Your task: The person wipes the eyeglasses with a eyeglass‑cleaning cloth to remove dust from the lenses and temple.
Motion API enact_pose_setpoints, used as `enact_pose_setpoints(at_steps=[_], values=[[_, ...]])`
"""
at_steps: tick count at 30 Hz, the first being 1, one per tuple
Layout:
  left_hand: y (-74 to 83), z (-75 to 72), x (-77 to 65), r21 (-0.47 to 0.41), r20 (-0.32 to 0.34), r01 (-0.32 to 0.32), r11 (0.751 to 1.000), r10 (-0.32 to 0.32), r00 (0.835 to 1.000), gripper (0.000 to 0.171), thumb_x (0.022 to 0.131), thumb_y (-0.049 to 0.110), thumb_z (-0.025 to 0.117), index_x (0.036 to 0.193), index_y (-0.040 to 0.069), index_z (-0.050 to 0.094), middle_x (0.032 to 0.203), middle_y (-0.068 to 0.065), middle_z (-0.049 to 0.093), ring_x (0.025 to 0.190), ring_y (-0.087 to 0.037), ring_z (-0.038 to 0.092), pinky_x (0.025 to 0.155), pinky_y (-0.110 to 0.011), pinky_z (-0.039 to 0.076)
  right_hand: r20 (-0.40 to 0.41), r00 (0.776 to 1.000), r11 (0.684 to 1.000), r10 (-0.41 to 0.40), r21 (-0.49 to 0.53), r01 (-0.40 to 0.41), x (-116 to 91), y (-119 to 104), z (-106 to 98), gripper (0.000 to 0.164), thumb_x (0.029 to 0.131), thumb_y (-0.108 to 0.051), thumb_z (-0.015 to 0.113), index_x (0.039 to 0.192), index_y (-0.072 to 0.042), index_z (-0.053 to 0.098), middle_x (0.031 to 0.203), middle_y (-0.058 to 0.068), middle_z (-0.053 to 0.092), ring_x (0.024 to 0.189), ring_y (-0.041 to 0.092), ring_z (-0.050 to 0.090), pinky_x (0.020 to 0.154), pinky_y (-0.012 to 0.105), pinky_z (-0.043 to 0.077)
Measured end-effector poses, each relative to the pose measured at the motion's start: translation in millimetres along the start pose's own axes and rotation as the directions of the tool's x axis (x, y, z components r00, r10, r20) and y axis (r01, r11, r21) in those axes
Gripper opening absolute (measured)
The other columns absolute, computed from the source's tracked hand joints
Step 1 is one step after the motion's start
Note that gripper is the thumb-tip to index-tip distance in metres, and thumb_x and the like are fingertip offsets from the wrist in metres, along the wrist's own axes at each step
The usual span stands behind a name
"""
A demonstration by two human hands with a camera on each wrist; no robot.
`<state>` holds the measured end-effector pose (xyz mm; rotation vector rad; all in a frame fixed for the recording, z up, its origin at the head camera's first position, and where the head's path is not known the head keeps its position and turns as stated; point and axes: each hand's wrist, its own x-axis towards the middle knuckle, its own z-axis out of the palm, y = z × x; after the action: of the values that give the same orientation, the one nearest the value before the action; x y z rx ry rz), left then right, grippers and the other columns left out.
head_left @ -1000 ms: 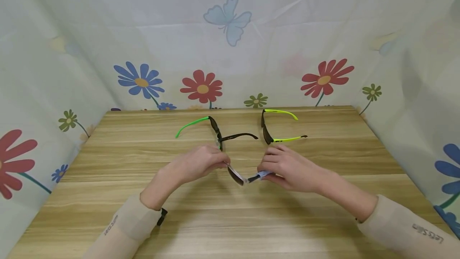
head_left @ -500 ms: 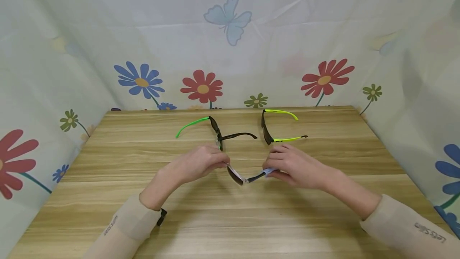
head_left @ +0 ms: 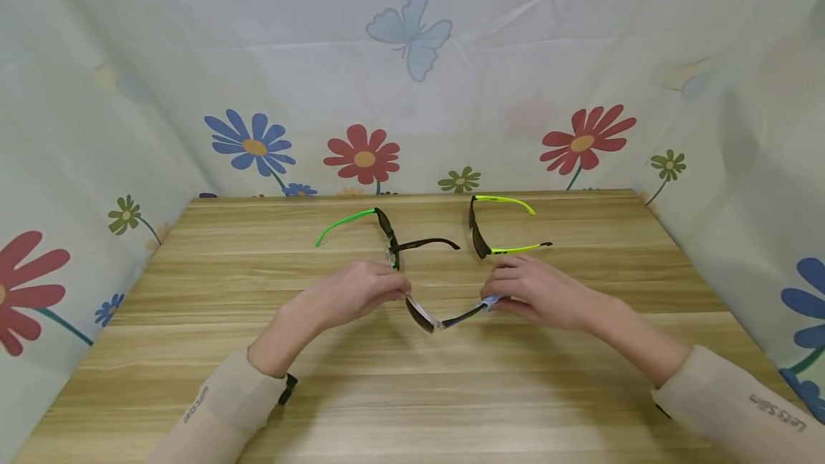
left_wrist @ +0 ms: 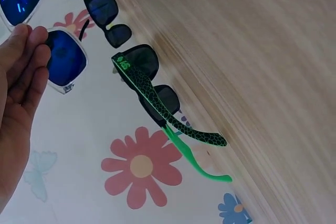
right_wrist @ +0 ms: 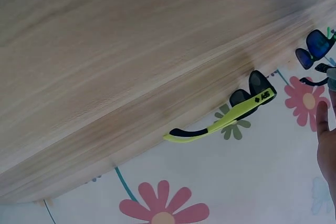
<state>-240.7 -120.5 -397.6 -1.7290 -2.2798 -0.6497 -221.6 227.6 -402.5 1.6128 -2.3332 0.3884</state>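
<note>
Clear-framed sunglasses [head_left: 420, 315] with a dark temple are held up over the front middle of the table. My left hand [head_left: 351, 292] pinches their frame near the bridge, thumb against fingertips; in the left wrist view the lenses [left_wrist: 67, 59] look mirrored blue. A small light blue cloth [head_left: 492, 301] is folded around the end of the dark temple, and my right hand [head_left: 541, 296] pinches it there. Much of the cloth is hidden by the fingers. At the right wrist view's edge, only part of the right hand [right_wrist: 326, 145] shows.
Beyond the hands, black sunglasses with green temples [head_left: 384, 224] rest unfolded on the wooden table [head_left: 412, 407]. Sunglasses with yellow temples [head_left: 478, 238] lie unfolded to their right. A flower-printed curtain [head_left: 290, 56] encloses the table's back and sides.
My right hand has slid to the right with the cloth along the temple, from nearer the hinge to its end. The left hand has stayed nearly still on the frame.
</note>
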Motion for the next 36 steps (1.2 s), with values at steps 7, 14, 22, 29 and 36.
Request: enact_pose_setpoints(at_steps=[7,14,22,29,36], values=[[0.6,0.5,-0.9,0.004,-0.013,-0.007,1.000,0.007,1.000,0.009,0.097,0.006,0.071,0.105,0.007,0.073,0.095,-0.001,0.071,0.086,-0.010,0.063,0.082,-0.023,0.053,0.015,1.000,1.000,0.018,0.024,-0.018,-6.2,6.9,-0.9,0.027,0.085,-0.007,0.084,0.110,-0.011,0.074,0.104,-0.009,0.070,0.110,0.024,0.061,0.103,0.051,0.046],[-0.5,1.1,-1.9,-0.001,-0.034,-0.012,1.000,0.012,0.999,0.012,0.093,0.003,0.075,0.105,0.007,0.073,0.095,0.002,0.070,0.087,-0.010,0.062,0.082,-0.022,0.053,0.033,0.999,0.999,0.016,0.051,-0.018,-8.8,7.3,-6.7,0.027,0.085,-0.006,0.084,0.110,-0.010,0.074,0.103,-0.010,0.070,0.100,0.019,0.058,0.087,0.042,0.050],[-2.6,1.0,-5.8,-0.011,-0.024,-0.034,0.999,0.034,0.999,0.013,0.094,0.003,0.074,0.106,0.008,0.074,0.097,0.003,0.070,0.091,-0.010,0.063,0.086,-0.023,0.053,0.072,0.997,0.998,0.026,0.047,-0.029,-16.8,14.2,-7.1,0.023,0.085,-0.008,0.084,0.107,-0.012,0.075,0.098,-0.011,0.069,0.094,0.014,0.056,0.081,0.037,0.052],[-2.9,-4.4,-12.9,-0.024,-0.008,0.002,1.000,-0.003,1.000,0.015,0.093,0.002,0.075,0.107,0.008,0.075,0.098,0.002,0.070,0.092,-0.009,0.062,0.085,-0.020,0.053,0.069,0.965,0.968,0.251,-0.045,-0.248,-23.8,29.3,-13.7,0.019,0.085,-0.007,0.084,0.103,-0.009,0.076,0.094,-0.008,0.069,0.087,0.014,0.060,0.075,0.035,0.053],[1.3,-4.0,-8.7,0.042,0.027,-0.008,0.999,0.007,1.000,0.013,0.094,0.004,0.074,0.107,0.007,0.075,0.100,0.000,0.072,0.095,-0.012,0.066,0.088,-0.023,0.054,-0.030,0.963,0.959,0.269,-0.083,-0.271,-0.9,27.7,-18.9,0.019,0.085,-0.011,0.085,0.102,-0.007,0.076,0.093,-0.003,0.068,0.082,0.012,0.060,0.071,0.034,0.053]])
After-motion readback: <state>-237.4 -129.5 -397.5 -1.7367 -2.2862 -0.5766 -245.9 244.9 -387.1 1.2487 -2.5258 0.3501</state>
